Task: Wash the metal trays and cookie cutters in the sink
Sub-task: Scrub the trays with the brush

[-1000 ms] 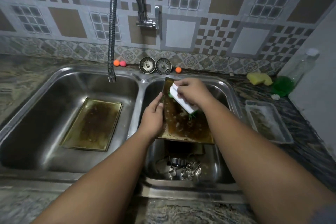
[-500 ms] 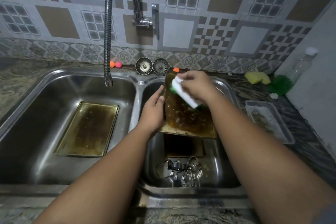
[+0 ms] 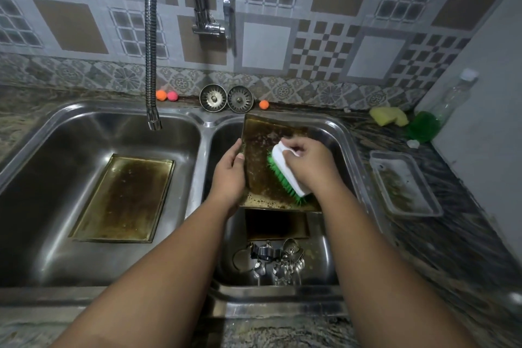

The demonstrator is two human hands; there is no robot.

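Here, the double sink (image 3: 203, 121) holds one greasy metal tray (image 3: 124, 198) flat in its left basin, and a second tray (image 3: 262, 150) tilted over the right basin, cookie cutters (image 3: 279, 260) piled below it. My left hand (image 3: 230, 172) clasps that tray's left edge; my right hand (image 3: 308, 167) grips a green-bristled brush (image 3: 285, 172) against it. No writing is readable.

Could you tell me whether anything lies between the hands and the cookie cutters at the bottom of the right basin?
Yes. The tray that the left hand steadies and the right hand scrubs with the brush is propped over the right basin, and a second tray lies beneath it. The cookie cutters sit nearer, uncovered.
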